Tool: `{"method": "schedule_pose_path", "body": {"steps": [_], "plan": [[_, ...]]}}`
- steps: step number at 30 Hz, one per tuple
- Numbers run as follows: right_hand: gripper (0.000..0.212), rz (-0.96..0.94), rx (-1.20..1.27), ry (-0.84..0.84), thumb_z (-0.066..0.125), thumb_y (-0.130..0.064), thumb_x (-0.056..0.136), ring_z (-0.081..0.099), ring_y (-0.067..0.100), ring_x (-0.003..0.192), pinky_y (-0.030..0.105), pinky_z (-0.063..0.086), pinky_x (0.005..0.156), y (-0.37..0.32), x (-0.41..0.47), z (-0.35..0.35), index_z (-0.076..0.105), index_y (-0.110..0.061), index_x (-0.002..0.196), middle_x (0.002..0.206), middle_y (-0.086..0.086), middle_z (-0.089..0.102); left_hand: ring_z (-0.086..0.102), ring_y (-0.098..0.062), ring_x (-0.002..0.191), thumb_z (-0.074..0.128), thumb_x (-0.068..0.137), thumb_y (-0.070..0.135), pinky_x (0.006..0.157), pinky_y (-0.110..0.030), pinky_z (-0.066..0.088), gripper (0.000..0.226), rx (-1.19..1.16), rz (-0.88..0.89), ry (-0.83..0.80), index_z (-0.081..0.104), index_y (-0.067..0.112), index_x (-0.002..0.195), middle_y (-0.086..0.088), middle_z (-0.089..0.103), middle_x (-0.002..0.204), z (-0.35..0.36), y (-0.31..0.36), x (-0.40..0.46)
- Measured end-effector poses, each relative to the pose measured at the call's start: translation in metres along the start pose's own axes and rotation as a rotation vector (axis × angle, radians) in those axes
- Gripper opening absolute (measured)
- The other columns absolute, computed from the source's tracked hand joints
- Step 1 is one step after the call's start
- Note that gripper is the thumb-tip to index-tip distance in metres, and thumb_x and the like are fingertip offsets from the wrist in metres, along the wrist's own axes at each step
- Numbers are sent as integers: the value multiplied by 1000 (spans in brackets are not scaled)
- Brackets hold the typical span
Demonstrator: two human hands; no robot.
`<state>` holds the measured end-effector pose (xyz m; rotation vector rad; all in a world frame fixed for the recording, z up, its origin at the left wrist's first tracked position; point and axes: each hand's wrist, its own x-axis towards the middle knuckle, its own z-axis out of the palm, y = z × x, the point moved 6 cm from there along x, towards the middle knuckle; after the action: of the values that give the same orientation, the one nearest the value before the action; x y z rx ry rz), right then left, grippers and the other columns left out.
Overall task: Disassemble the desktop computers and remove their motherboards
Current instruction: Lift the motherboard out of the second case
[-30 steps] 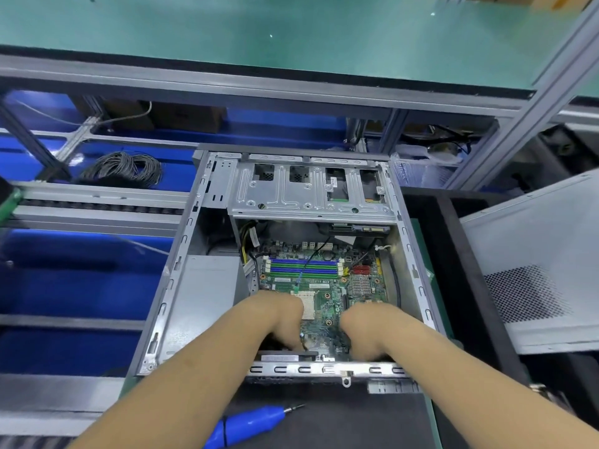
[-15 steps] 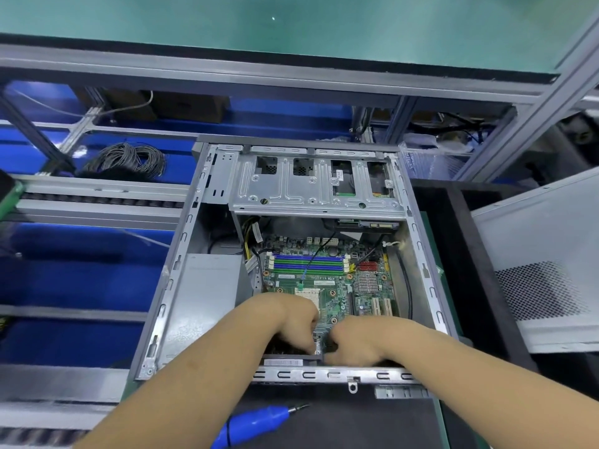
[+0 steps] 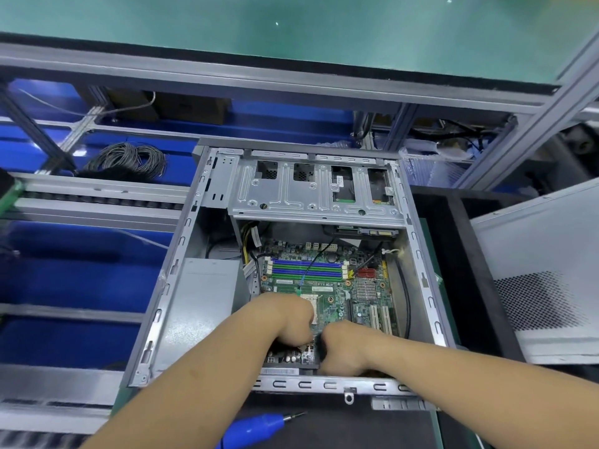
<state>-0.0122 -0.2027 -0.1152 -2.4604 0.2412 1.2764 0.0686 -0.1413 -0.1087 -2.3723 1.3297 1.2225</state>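
Bench: dark mat (image 3: 340, 429) under open grey metal computer case (image 3: 421, 277).
Hands: left hand (image 3: 285, 319) and right hand (image 3: 346, 348), curled tight, pinch green motherboard (image 3: 327, 286)'s near edge, likely to lift it.
Tool: blue screwdriver (image 3: 256, 427) behind them, put aside.

Lighting: bright, even, from overhead; small specular glints on the green shelf surface (image 3: 291, 34) above the computer case (image 3: 181, 286). Drive cage (image 3: 291, 189) at the case's far end catches soft sheen. Shadows: deep under that cage and along the case's near inner wall, where both hands sink into gloom. Left of the case, saturated blue bins (image 3: 81, 270) with a hot white reflection near the cable coil (image 3: 126, 160). Distortion: wide-angle bowing of the frame rails (image 3: 259, 76) above the case. Focus: motherboard (image 3: 324, 283) fairly crisp; forearms and blue screwdriver (image 3: 252, 427) below the case soft; mild compression smear throughout.
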Motion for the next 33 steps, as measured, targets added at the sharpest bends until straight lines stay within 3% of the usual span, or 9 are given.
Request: {"method": "schedule_pose_path", "body": {"steps": [3, 7, 12, 16, 18, 22, 26, 30, 33], "plan": [[31, 3, 67, 54, 67, -41, 81, 59, 23, 78, 32, 53, 70, 5, 2, -2, 65, -12, 91, 87, 5, 65, 57, -25, 80, 50, 92, 30, 69, -34, 47, 21, 22, 10, 47, 63, 14, 90, -4, 64, 88, -4, 1, 0], [37, -28, 132, 131, 73, -50, 74, 65, 23, 85, 36, 58, 79, 10, 2, -7, 64, -18, 90, 91, 1, 69, 57, -26, 81, 50, 92, 29, 68, -35, 47, 17, 35, 21, 64, 60, 16, 88, -2, 60, 84, -8, 2, -1], [41, 48, 215, 394, 67, -56, 65, 64, 16, 71, 30, 54, 62, 17, -6, -31, 68, -17, 78, 72, -3, 67, 51, -26, 77, 48, 92, 26, 63, -33, 39, 16, 51, 21, 190, 49, 17, 80, 0, 48, 76, -20, 4, -6], [46, 92, 163, 666, 52, -67, 70, 54, 16, 60, 26, 40, 50, 19, -18, -58, 58, -21, 68, 61, -6, 56, 51, -21, 71, 43, 95, 30, 54, -30, 29, 13, -85, 76, 705, 48, 23, 85, 8, 44, 69, -59, 4, -28], [48, 97, 123, 706, 49, -67, 71, 57, 20, 62, 26, 41, 51, 15, -23, -63, 58, -20, 68, 60, -6, 55, 54, -19, 74, 43, 95, 31, 55, -31, 32, 13, -192, 85, 834, 50, 26, 85, 8, 53, 73, -68, 0, -38], [28, 149, 18, 816, 46, -47, 73, 64, 27, 74, 27, 41, 56, 6, -40, -82, 54, -20, 67, 61, -5, 46, 58, -20, 90, 41, 99, 33, 74, -37, 49, 19, -286, 153, 708, 50, 28, 84, 7, 63, 89, -61, 8, -41], [50, 137, 16, 953, 27, -62, 67, 54, 25, 61, 26, 38, 51, 1, -65, -96, 51, -19, 57, 60, -3, 51, 57, -17, 79, 39, 102, 43, 73, -39, 50, 34, -324, 191, 846, 54, 23, 79, 7, 59, 75, -78, 0, -67], [59, 149, -32, 989, 19, -67, 64, 45, 18, 53, 24, 31, 48, -3, -77, -89, 53, -19, 56, 57, -5, 49, 59, -15, 76, 38, 100, 59, 77, -36, 51, 48, -254, 170, 511, 59, 22, 77, 4, 61, 76, -79, -2, -75], [57, 159, -101, 1020, 18, -65, 64, 46, 21, 55, 25, 29, 48, -3, -75, -83, 50, -19, 56, 55, -5, 45, 62, -15, 83, 51, 94, 62, 81, -38, 52, 40, -310, 215, 367, 67, 26, 88, 4, 66, 86, -75, -2, -82]]}}
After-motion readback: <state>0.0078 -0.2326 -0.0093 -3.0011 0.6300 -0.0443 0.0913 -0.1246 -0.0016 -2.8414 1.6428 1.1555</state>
